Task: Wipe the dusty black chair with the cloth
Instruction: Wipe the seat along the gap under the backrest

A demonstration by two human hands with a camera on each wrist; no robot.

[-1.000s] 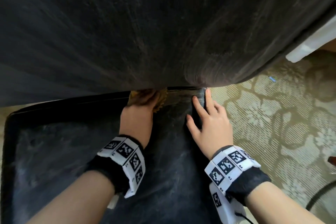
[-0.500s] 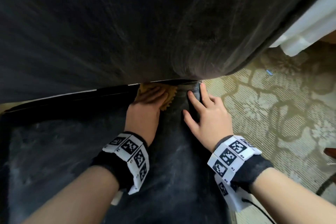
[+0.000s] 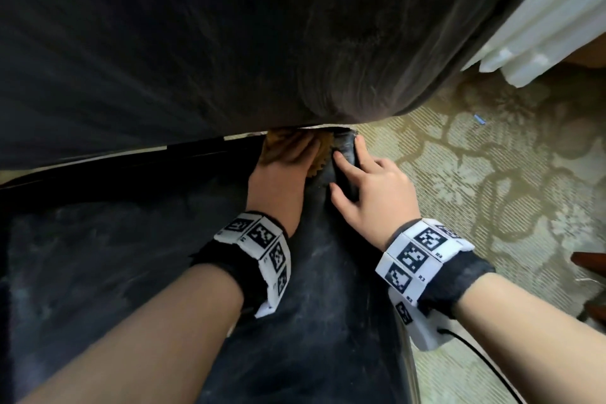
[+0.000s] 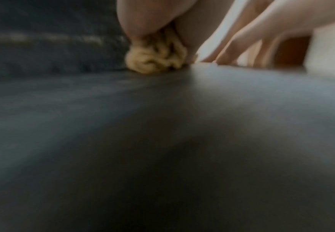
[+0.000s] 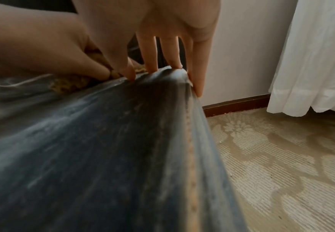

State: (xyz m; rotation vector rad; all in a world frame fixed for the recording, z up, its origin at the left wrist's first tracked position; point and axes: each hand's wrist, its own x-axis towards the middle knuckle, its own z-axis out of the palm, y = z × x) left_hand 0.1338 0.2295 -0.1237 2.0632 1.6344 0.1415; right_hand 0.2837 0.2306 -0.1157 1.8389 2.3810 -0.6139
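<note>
The dusty black chair seat (image 3: 98, 256) fills the lower left of the head view, streaked grey with dust. My left hand (image 3: 288, 157) grips a bunched yellow cloth (image 3: 316, 157) and presses it on the seat's far edge. In the left wrist view the cloth (image 4: 154, 61) is wadded under the thumb against the seat (image 4: 162, 141). My right hand (image 3: 370, 187) rests with straight fingers on the seat's far right corner (image 5: 174, 75), the little finger down its side. The cloth (image 5: 69, 83) lies just left of those fingers. My dark garment hides the chair's back.
My dark garment (image 3: 229, 26) hangs over the top of the head view. Patterned beige carpet (image 3: 492, 190) lies right of the chair. A white curtain (image 5: 311, 55) hangs at the far right beside a wall with brown skirting (image 5: 236, 103). A black cable (image 3: 485, 367) trails from my right wrist.
My left hand has slid the cloth a little right along the far edge, closer to my right fingers. My right hand stays on the corner.
</note>
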